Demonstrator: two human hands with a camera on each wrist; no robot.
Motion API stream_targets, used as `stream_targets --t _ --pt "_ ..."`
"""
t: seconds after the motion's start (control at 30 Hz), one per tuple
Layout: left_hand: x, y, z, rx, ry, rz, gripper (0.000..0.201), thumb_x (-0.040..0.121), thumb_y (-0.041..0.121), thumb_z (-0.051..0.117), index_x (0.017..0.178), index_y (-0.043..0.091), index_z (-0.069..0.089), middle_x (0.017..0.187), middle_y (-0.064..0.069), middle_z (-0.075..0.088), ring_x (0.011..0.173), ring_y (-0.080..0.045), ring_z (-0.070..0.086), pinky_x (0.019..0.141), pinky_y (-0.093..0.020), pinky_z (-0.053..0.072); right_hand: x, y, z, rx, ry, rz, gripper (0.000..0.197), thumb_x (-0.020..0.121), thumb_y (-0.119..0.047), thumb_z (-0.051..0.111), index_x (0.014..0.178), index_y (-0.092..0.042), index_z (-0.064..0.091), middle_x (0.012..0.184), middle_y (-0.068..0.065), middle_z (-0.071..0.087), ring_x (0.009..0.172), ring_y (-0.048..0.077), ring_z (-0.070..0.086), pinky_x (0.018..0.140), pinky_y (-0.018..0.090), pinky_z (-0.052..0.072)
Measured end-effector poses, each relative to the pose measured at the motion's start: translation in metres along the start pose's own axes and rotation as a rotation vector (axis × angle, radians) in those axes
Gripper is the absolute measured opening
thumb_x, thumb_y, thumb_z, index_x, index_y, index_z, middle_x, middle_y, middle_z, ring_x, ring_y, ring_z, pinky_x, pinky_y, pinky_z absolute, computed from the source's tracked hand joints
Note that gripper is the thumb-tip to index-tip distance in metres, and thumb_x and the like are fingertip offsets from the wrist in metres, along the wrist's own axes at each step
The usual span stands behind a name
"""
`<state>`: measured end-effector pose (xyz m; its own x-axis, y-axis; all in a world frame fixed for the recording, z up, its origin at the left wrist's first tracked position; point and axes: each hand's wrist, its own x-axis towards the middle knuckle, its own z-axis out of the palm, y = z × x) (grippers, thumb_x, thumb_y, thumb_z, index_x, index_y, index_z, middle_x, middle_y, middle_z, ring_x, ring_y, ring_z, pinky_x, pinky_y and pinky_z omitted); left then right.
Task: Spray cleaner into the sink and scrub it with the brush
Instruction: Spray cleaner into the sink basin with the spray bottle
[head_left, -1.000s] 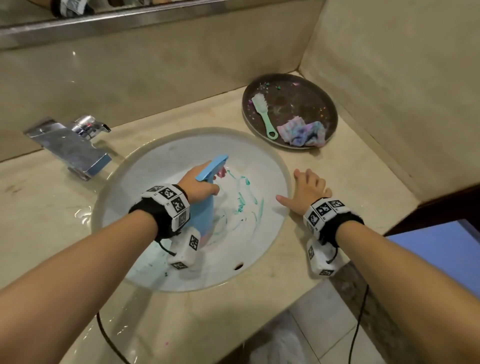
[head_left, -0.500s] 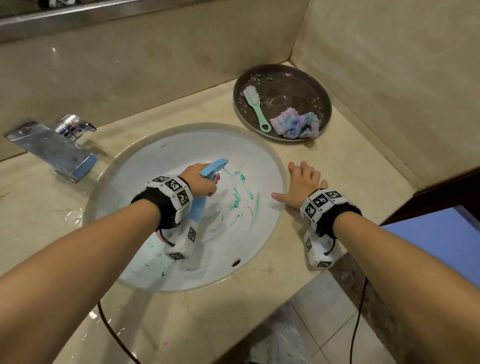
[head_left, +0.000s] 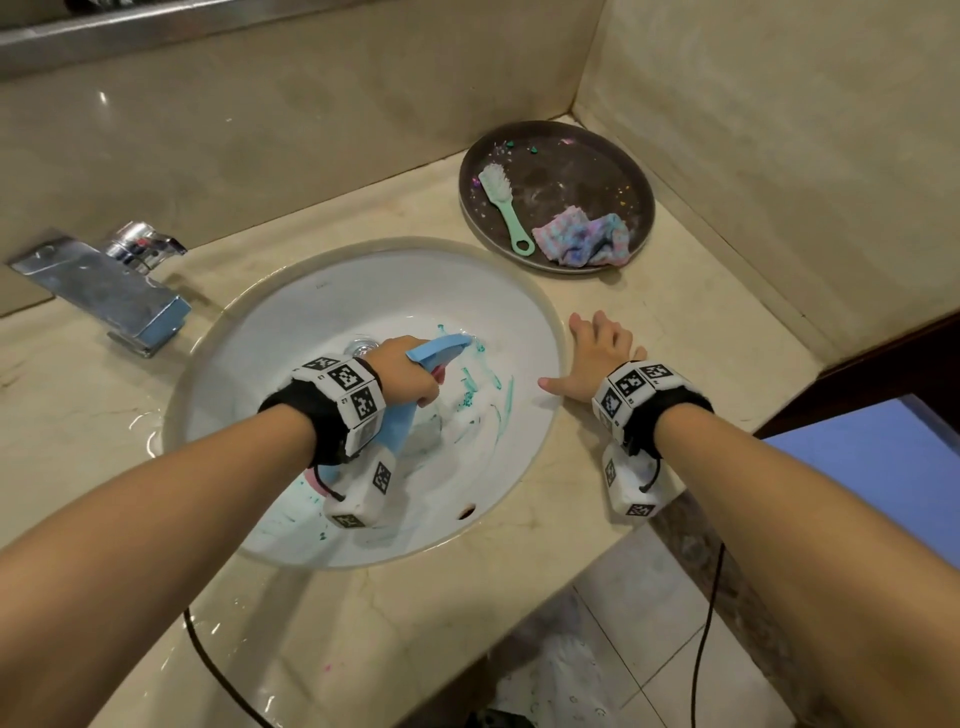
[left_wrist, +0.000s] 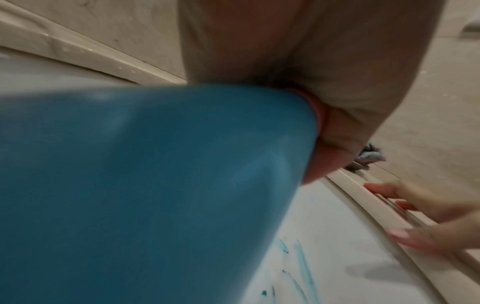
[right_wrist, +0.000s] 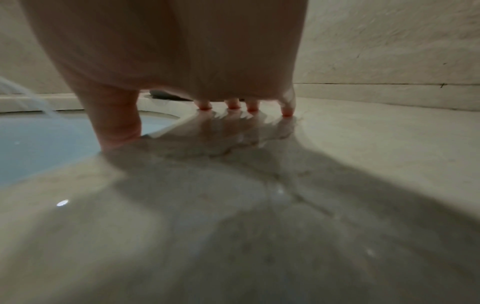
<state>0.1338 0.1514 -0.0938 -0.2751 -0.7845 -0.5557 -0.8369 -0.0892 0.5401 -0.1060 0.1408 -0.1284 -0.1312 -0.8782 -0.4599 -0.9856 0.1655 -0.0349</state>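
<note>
A blue spray bottle (head_left: 400, 431) tilts over the white sink (head_left: 291, 332), nozzle (head_left: 441, 345) toward the green streaks (head_left: 498, 405) on the right wall of the bowl. My left hand (head_left: 405, 379) grips its neck and trigger; in the left wrist view the bottle (left_wrist: 155, 195) fills the frame. My right hand (head_left: 597, 358) lies flat on the counter beside the sink's right rim, fingertips (right_wrist: 233, 107) pressed on the wet stone. A mint green brush (head_left: 506, 208) lies on the dark round tray (head_left: 613, 171) at the back right.
A chrome tap (head_left: 109, 286) stands left of the sink. A crumpled pastel cloth (head_left: 582, 239) lies on the tray next to the brush. Beige walls close the back and right. The counter (head_left: 389, 623) edge runs at front right, with floor tiles (head_left: 649, 649) below.
My left hand has swung the bottle lower into the bowl and tilted its nozzle further right and forward. My right hand has stayed flat on the counter.
</note>
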Motion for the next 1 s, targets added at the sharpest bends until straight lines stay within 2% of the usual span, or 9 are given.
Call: stream_targets --t 0.17,0.27,0.37,0.43,0.53,0.6,0.7,0.87,1.0 --pt "-0.008 0.0 0.007 0.046 -0.056 0.038 0.021 0.072 -0.001 0.062 0.065 0.01 0.046 0.065 -0.002 0.049 0.06 -0.016 0.045 0.055 -0.022 0.035 0.002 0.0 0.001 -0.014 -0.004 -0.005 0.101 0.074 -0.06 0.063 0.149 -0.025 0.005 0.157 0.006 -0.004 0.144 0.034 0.0 0.114 0.056 0.012" --pt "-0.013 0.001 0.01 0.084 -0.087 0.047 0.015 0.073 0.002 0.063 0.077 0.005 0.049 0.07 -0.002 0.045 0.063 -0.016 0.043 0.057 -0.025 0.034 0.003 0.002 0.001 -0.02 -0.009 -0.011 0.102 0.074 -0.061 0.063 0.149 -0.024 0.005 0.157 0.007 -0.004 0.143 0.034 0.0 0.114 0.055 0.013" --pt "-0.02 0.004 0.015 0.127 -0.153 0.056 0.023 0.075 0.001 0.062 0.068 0.011 0.043 0.062 0.002 0.039 0.055 -0.013 0.036 0.051 -0.022 0.028 0.002 0.003 0.0 -0.032 -0.024 -0.016 0.101 0.075 -0.06 0.063 0.149 -0.025 0.004 0.157 0.007 -0.004 0.144 0.034 0.0 0.114 0.055 0.013" --pt "-0.024 0.008 0.019 0.15 -0.18 0.059 0.022 0.074 -0.002 0.06 0.063 0.011 0.047 0.058 0.003 0.04 0.052 -0.011 0.036 0.048 -0.02 0.027 0.002 0.003 0.0 -0.041 -0.031 -0.018 0.1 0.076 -0.059 0.062 0.149 -0.024 0.004 0.157 0.008 -0.004 0.143 0.035 0.0 0.115 0.054 0.013" --pt "-0.029 0.01 0.019 0.135 -0.18 0.047 0.04 0.074 -0.008 0.058 0.052 0.018 0.035 0.052 0.005 0.037 0.048 -0.009 0.034 0.047 -0.019 0.026 0.002 0.003 -0.001 -0.05 -0.04 -0.019 0.1 0.077 -0.059 0.062 0.15 -0.023 0.003 0.157 0.009 -0.005 0.143 0.035 0.0 0.115 0.053 0.014" --pt "-0.031 0.006 0.019 0.132 -0.18 0.04 0.035 0.073 -0.004 0.059 0.055 0.015 0.036 0.054 0.004 0.038 0.049 -0.01 0.034 0.048 -0.02 0.026 0.001 0.003 -0.002 -0.045 -0.039 -0.021 0.1 0.077 -0.058 0.062 0.15 -0.024 0.003 0.157 0.008 -0.004 0.143 0.035 0.0 0.115 0.053 0.014" --pt "-0.033 -0.003 0.018 0.105 -0.162 0.025 0.018 0.072 0.006 0.062 0.073 0.01 0.045 0.063 0.001 0.039 0.054 -0.012 0.035 0.051 -0.021 0.027 -0.001 0.002 -0.002 -0.04 -0.028 -0.022 0.099 0.077 -0.057 0.063 0.15 -0.023 0.004 0.157 0.008 -0.004 0.143 0.035 0.001 0.115 0.053 0.014" --pt "-0.031 -0.009 0.013 0.084 -0.086 -0.054 0.032 0.076 -0.001 0.06 0.063 0.013 0.034 0.063 -0.001 0.038 0.055 -0.014 0.036 0.05 -0.021 0.027 -0.005 0.001 -0.005 -0.034 -0.039 -0.011 0.099 0.079 -0.055 0.062 0.15 -0.023 0.002 0.158 0.008 -0.006 0.144 0.034 -0.001 0.115 0.05 0.013" --pt "-0.031 -0.014 0.008 0.092 -0.042 -0.076 0.016 0.076 -0.001 0.058 0.069 0.009 0.048 0.069 -0.004 0.05 0.067 -0.021 0.05 0.052 -0.021 0.035 -0.005 0.0 -0.004 -0.029 -0.035 -0.011 0.1 0.078 -0.055 0.064 0.15 -0.023 0.003 0.157 0.008 -0.005 0.144 0.034 -0.001 0.115 0.052 0.013"
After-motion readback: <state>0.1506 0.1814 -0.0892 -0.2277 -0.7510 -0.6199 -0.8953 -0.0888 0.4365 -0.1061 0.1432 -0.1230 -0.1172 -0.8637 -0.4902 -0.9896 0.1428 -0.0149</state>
